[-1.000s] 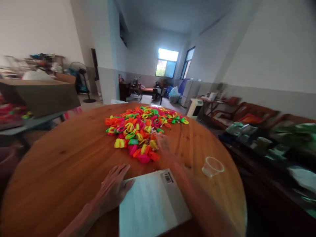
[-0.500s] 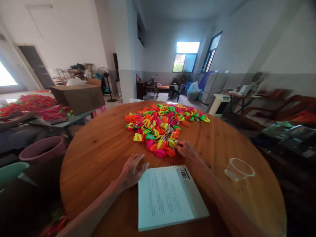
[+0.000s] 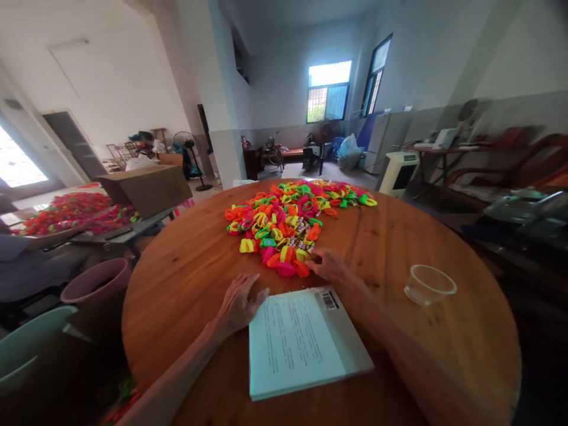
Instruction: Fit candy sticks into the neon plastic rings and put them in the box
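Well, cup lower right, your left hand spreads against the book, your right hand curls at bands, grip unclear.

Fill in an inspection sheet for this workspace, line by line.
Surface: round wooden table with visible grain and dark marks.
Job's things: heap of bright plastic bands in orange, pink, yellow and green; book with a barcode, lying nearer the person.
Clutter: clear plastic cup on the right side.
Hands: left hand spread beside the book's upper left corner; right hand at the heap's near right edge, grip unclear.
Cables: none certain; a thin line on the left wall may be one.
Surroundings: cardboard box, pink bucket and standing fan at left; barred window ahead.
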Demonstrator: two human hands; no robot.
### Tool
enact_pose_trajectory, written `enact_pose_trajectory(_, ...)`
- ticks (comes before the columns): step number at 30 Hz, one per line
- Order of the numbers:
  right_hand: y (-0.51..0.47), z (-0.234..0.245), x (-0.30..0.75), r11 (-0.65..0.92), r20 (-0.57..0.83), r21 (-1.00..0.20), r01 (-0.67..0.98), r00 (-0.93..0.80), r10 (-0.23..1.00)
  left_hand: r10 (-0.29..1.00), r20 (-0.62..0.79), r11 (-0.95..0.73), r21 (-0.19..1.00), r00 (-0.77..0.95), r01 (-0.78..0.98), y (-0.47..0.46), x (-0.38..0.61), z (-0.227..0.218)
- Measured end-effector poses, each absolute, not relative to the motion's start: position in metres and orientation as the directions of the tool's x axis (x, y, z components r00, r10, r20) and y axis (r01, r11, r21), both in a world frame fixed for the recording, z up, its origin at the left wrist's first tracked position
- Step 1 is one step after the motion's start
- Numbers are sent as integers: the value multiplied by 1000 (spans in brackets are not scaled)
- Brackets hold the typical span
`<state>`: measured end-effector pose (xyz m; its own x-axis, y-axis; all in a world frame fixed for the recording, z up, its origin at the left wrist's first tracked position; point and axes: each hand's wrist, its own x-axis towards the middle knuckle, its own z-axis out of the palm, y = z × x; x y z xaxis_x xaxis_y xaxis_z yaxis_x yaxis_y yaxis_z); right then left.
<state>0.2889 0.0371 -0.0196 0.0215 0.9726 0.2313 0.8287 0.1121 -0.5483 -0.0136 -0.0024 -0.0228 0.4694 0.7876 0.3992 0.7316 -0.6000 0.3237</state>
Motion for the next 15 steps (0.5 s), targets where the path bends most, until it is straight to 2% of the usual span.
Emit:
enact_pose_trajectory(6,46,-28,281,151,269,-539,829,-1,963,767,447,-616,313,460,723,0,-15,-31)
enact_pose_trajectory(10,41,-21,287,248,324,-598,763,-53,945,761,461,-625,332,456,706,3,-16,-36)
enact_pose_trajectory(15,16,3,280,356,390,-668,653,-99,915,761,505,-627,410,408,662,1,-11,-28)
